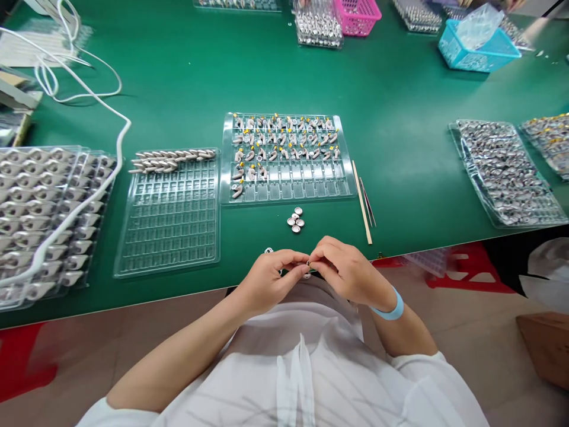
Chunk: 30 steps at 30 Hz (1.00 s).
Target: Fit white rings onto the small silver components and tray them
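Observation:
My left hand [267, 279] and my right hand [344, 270] meet at the near edge of the green table [186, 89], fingertips pinched together on a tiny metal part [308, 261] that I cannot make out in detail. Just beyond them lies a small cluster of round silver caps [296, 220]. A single ring-shaped piece [268, 251] lies by my left hand. Farther back sits a clear tray [288, 157] partly filled with small grey and yellow parts. A blue band circles my right wrist.
A clear tray [171, 213] holding a row of grey parts lies to the left, with stacked trays [48, 219] and a white cable [106, 172] beyond it. A thin wooden stick and tweezers [363, 201] lie right of centre. More trays [507, 172], a pink basket [358, 16] and a blue basket [478, 50] stand farther off.

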### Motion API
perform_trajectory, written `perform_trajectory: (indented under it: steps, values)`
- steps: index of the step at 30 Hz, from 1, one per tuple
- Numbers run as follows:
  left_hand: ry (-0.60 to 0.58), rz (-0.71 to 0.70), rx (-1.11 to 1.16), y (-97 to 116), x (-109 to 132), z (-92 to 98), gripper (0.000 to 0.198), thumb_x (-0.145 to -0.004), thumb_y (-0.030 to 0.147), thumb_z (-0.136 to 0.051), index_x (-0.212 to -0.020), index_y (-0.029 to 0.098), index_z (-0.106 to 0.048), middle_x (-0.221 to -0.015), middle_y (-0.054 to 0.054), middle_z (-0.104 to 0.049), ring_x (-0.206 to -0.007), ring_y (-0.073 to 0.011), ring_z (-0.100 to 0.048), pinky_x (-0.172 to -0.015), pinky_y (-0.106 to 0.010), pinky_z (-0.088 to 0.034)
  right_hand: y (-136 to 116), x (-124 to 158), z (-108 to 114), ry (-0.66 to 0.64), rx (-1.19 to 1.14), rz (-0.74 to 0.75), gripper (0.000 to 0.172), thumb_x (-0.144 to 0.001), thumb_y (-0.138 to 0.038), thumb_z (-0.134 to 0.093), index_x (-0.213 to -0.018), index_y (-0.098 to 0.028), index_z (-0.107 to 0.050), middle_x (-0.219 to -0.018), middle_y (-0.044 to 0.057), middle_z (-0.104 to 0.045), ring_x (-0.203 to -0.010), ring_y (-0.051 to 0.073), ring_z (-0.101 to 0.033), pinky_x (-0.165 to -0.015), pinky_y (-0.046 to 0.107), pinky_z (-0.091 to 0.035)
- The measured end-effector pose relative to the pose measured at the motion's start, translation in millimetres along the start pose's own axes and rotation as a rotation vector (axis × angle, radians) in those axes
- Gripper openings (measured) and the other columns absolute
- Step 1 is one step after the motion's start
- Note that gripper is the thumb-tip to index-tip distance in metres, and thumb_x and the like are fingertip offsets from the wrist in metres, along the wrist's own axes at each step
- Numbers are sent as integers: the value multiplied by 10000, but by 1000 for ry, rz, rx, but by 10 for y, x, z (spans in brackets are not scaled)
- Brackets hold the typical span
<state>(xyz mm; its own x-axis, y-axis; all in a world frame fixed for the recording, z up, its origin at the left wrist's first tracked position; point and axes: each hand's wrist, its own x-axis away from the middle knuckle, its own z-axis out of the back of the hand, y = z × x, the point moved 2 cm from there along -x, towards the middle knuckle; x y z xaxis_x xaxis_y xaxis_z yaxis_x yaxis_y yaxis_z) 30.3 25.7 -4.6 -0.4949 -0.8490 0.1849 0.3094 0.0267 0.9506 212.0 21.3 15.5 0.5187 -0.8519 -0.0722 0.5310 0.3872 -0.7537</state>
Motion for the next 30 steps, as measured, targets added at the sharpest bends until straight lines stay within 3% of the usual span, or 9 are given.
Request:
perform_trajectory:
  steps: [4, 10, 16, 22, 30]
  values:
    - [-26, -16, 33, 6, 8, -4, 214, -915, 264, -569, -1026, 171, -726, -944, -66, -751, -828, -177, -680, -725, -256, -519, 20, 10, 14, 4, -68, -35, 68, -933, -163, -523, -892, -193, -569, -814, 16, -577, -711, 136, -524, -645, 271, -430]
    - [-16, -110, -40, 57, 25, 7, 192, -900, 211, -577, -1008, 176, -732, -871, -53, -737, -770, -158, -654, -705, -254, -483, 19, -3, 32, -34, -243, -207, 41, -895, -190, -588, -854, -193, -590, -778, -6, -620, -665, 112, -551, -581, 232, -446]
    - [-18, 79, 151, 27, 19, -10, 208, -883, 289, -605, -972, 153, -736, -876, -69, -748, -778, -176, -674, -714, -267, -516, 10, -38, 12, -30, -299, -263, 49, -887, -196, -598, -839, -192, -609, -766, -13, -635, -640, 103, -548, -563, 224, -439]
    - [67, 219, 469, 18, -15, -11, 167, -816, 275, -664, -901, 143, -720, -808, -39, -725, -702, -136, -648, -698, -250, -541, 40, 40, -102, 136, -413, -233, 131, -947, -234, -520, -954, -199, -646, -873, 23, -632, -677, 109, -583, -620, 242, -505]
    - [122, 243, 472, 40, -41, -22, 132, -795, 259, -652, -827, 134, -679, -748, -17, -660, -668, -119, -596, -662, -239, -517, 43, 136, -295, 365, -373, -188, 129, -933, -190, -536, -989, -215, -650, -886, 30, -637, -747, 134, -600, -641, 264, -505]
